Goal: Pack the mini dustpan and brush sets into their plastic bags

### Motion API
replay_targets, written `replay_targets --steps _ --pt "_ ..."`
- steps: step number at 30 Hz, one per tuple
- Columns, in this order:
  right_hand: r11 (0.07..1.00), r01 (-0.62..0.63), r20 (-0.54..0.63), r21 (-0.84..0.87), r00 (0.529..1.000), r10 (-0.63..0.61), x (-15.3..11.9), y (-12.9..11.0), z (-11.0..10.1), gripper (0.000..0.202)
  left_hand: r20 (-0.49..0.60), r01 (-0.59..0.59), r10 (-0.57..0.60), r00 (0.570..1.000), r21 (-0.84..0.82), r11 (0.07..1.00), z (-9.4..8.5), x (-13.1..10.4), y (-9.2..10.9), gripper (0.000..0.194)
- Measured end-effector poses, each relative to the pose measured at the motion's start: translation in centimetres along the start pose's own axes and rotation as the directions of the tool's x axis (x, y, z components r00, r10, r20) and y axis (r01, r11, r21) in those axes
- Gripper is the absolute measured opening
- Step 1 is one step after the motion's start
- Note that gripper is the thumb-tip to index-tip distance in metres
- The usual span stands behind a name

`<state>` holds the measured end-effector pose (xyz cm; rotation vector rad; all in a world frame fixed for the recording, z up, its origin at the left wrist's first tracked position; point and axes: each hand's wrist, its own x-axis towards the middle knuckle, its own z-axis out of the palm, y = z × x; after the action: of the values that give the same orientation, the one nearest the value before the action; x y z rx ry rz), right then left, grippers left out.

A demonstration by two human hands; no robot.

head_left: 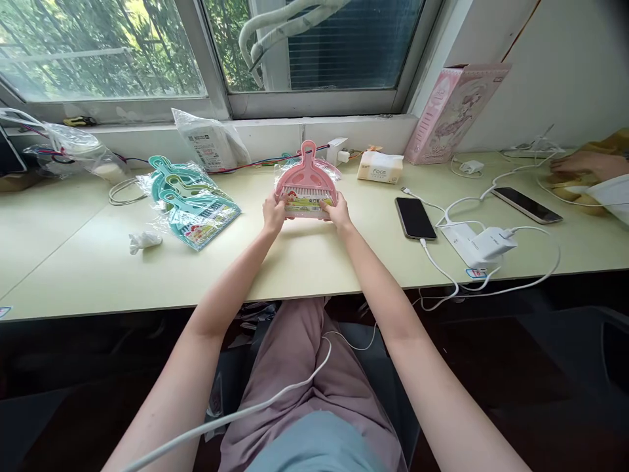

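A pink mini dustpan and brush set (307, 176) stands tilted up at the middle of the desk, handle at the top, with white bristles and a printed label across its lower part. My left hand (274, 213) grips its lower left edge, and my right hand (337, 210) grips the lower right edge. Clear plastic shows behind the pink set. To the left lie several teal and green dustpan sets (191, 200) in clear wrappers, overlapping one another. A crumpled white scrap (145, 242) rests in front of them.
A black phone (415, 218) and a white power strip (472, 244) with loose cables are on the right. Behind stand a tissue pack (380, 166), a pink box (457, 113) and a plastic-wrapped packet (210, 141). Another person's hand (587, 164) is at far right, near a second phone (527, 205).
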<state>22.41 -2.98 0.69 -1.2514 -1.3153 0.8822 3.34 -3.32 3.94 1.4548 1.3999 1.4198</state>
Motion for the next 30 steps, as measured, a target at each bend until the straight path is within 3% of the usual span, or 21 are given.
replay_targets --steps 4,10,12,14,18,20,22,24,27,30 --pt "0.991 -0.042 0.034 0.130 0.999 0.038 -0.6 -1.1 0.1 0.045 -0.011 0.045 -0.045 0.999 -0.057 0.997 -0.8 1.0 -0.5 0.042" --pt "0.993 -0.055 0.022 0.101 0.998 0.053 -0.9 -1.2 0.3 0.041 -0.065 0.048 -0.046 0.997 0.037 0.998 -0.8 1.1 -2.1 0.032" --pt "0.992 -0.097 0.071 0.083 0.993 0.091 -1.1 -1.3 0.5 0.043 -0.115 0.025 -0.009 0.993 0.135 0.991 -0.9 0.9 -2.4 0.032" --pt "0.987 -0.144 0.194 0.076 0.973 0.127 -1.5 -1.6 0.7 0.046 -0.206 -0.019 0.071 0.976 0.246 0.969 -1.9 0.7 -2.5 0.032" --pt "0.979 -0.186 0.399 0.082 0.906 0.139 -2.7 -2.7 1.6 0.051 -0.409 -0.021 0.158 0.899 0.321 0.947 -6.8 -0.4 -2.9 0.035" --pt "0.979 -0.189 0.429 0.074 0.892 0.140 -3.2 -3.0 1.8 0.049 -0.526 0.053 0.119 0.842 0.300 0.952 -10.2 -1.5 -3.6 0.032" --pt "0.980 -0.190 0.460 0.052 0.876 0.146 -3.6 -3.3 1.9 0.044 -0.655 0.180 0.033 0.755 0.256 0.950 -13.4 -2.9 -4.4 0.024" --pt "0.982 -0.188 0.507 0.031 0.850 0.147 -3.9 -3.5 2.0 0.040 -0.700 0.236 -0.019 0.714 0.215 0.948 -15.8 -4.3 -4.8 0.026" --pt "0.983 -0.181 0.596 0.001 0.790 0.145 -4.7 -4.1 2.2 0.038 -0.693 0.156 0.206 0.691 0.420 0.894 -16.8 -6.2 -3.9 0.041" --pt "0.987 -0.159 0.659 -0.033 0.739 0.141 -5.4 -4.6 2.5 0.038 -0.501 0.010 0.426 0.753 0.656 0.755 -15.3 -7.3 -2.2 0.049"
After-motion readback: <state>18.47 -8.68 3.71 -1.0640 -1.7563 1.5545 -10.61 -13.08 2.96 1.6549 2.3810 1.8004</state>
